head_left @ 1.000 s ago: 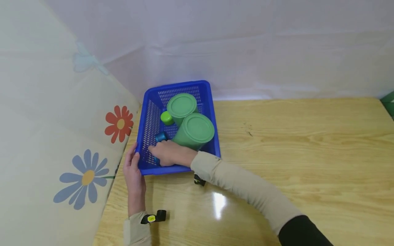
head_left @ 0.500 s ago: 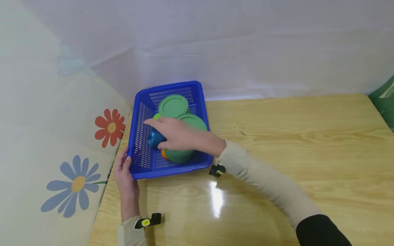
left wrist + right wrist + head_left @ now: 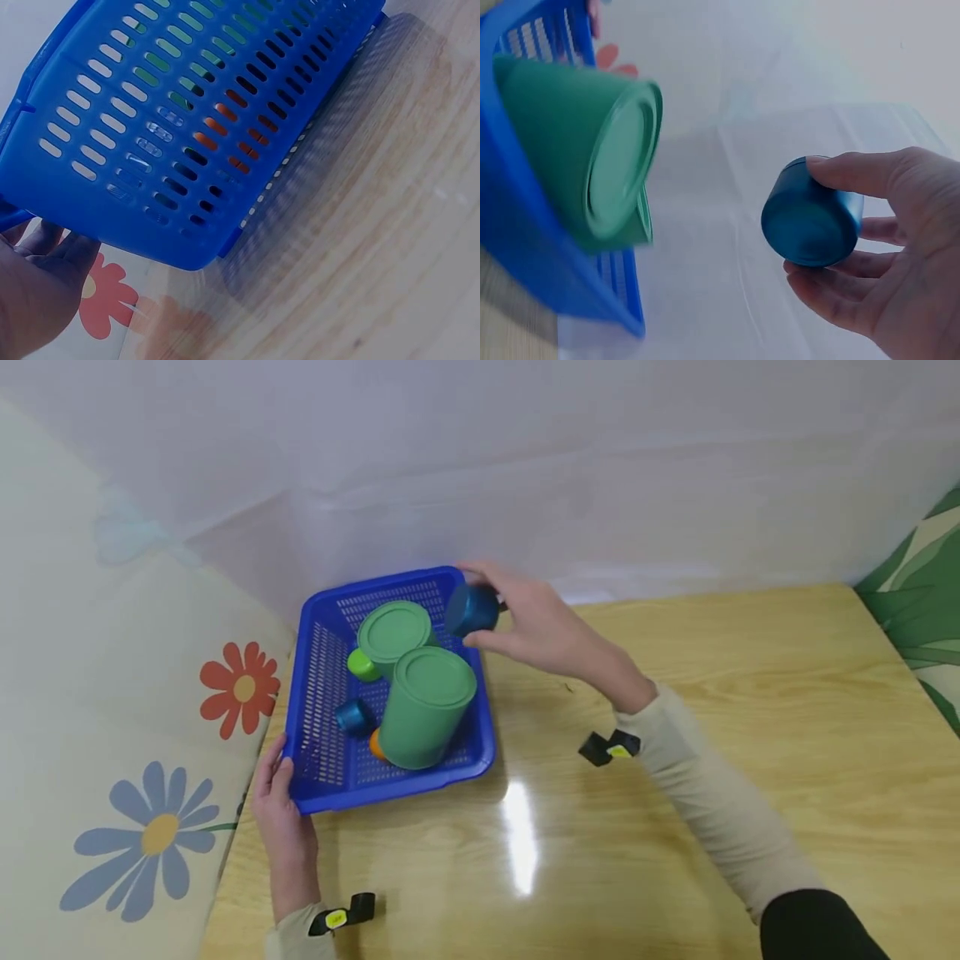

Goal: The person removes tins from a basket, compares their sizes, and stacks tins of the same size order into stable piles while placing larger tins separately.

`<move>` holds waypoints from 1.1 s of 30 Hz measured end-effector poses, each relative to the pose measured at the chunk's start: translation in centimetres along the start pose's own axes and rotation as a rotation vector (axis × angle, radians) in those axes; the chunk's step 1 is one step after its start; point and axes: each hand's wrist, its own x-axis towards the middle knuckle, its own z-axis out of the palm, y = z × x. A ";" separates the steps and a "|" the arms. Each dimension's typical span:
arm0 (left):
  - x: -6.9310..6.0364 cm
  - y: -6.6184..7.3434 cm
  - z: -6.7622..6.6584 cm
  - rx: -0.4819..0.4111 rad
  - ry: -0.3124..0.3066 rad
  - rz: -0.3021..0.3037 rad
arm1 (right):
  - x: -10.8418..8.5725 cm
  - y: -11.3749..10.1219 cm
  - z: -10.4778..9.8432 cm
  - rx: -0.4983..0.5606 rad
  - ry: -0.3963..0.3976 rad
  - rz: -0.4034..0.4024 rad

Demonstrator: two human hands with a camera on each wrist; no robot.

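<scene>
My right hand (image 3: 536, 622) holds a small metallic blue canister (image 3: 471, 610) between thumb and fingers, raised at the far right corner of the blue basket (image 3: 390, 795). The right wrist view shows the canister (image 3: 810, 225) tilted, one round end facing the camera. My left hand (image 3: 285, 831) grips the basket's near left corner, fingers at the outer side below the rim. Inside the basket are two green cylindrical containers (image 3: 423, 718), another metallic blue item (image 3: 355, 717), a lime-green round item (image 3: 363, 665) and an orange item (image 3: 377, 744), the orange one partly hidden.
The basket stands on a light wood table (image 3: 675, 643) near its left edge. Behind runs a pale cloth backdrop (image 3: 525, 468); a flower-printed sheet (image 3: 157, 693) hangs at the left. A green leaf print (image 3: 930, 602) shows at the right.
My right hand has reached down into the basket, taken hold of the blue canister, and lifted it up and to the right past the green containers. My left hand has kept its grip on the corner.
</scene>
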 end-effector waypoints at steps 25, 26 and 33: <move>0.6 0.2 -1.1 -0.092 0.065 -0.020 | -5.4 7.4 -3.8 0.260 0.425 0.117; 0.6 0.2 -1.1 -0.095 0.065 -0.020 | -5.6 7.6 -3.9 0.267 0.432 0.121; 0.5 0.1 -0.9 -0.083 0.047 -0.003 | -7.0 8.7 -4.2 0.326 0.509 0.172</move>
